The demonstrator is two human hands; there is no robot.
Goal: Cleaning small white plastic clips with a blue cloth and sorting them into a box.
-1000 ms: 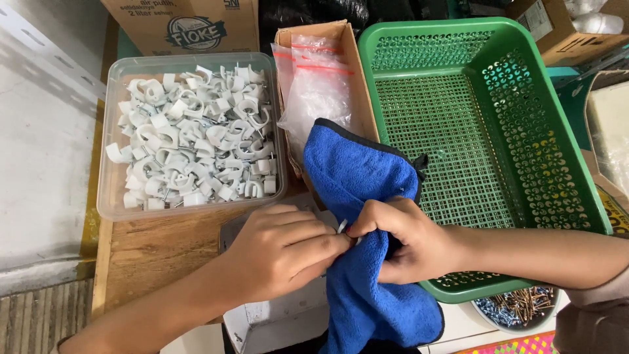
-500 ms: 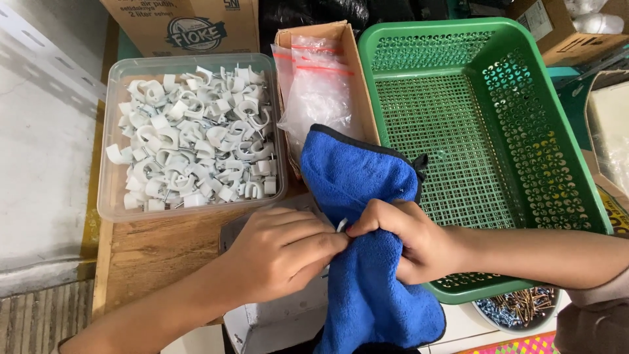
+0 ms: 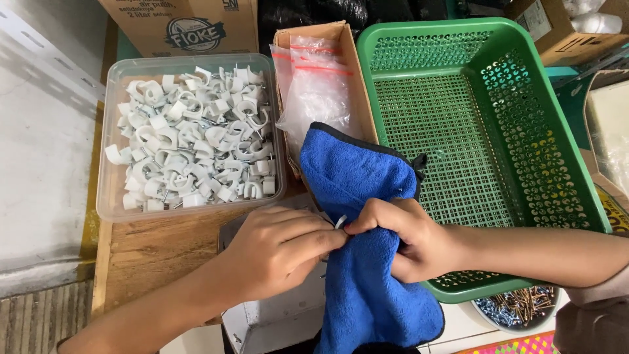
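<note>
My left hand (image 3: 278, 252) and my right hand (image 3: 400, 236) meet fingertip to fingertip over a blue cloth (image 3: 357, 196). Between the fingertips shows a small white plastic clip (image 3: 340, 221), pinched by both hands. The right hand also bunches the blue cloth, which drapes down over the front edge of the wooden table (image 3: 151, 252). Behind my left hand stands a clear plastic tub (image 3: 108, 157) filled with several white cable clips (image 3: 193, 141).
A green perforated basket (image 3: 563, 157) stands on the right. A narrow cardboard box holds clear plastic bags (image 3: 314, 88). Cardboard cartons (image 3: 190, 23) stand at the back. A bowl of nails (image 3: 517, 305) sits below the basket. A white box (image 3: 275, 314) lies beneath my hands.
Both hands stay together over the cloth. The fingers have shifted slightly on the small white clip; the cloth has settled a little lower.
</note>
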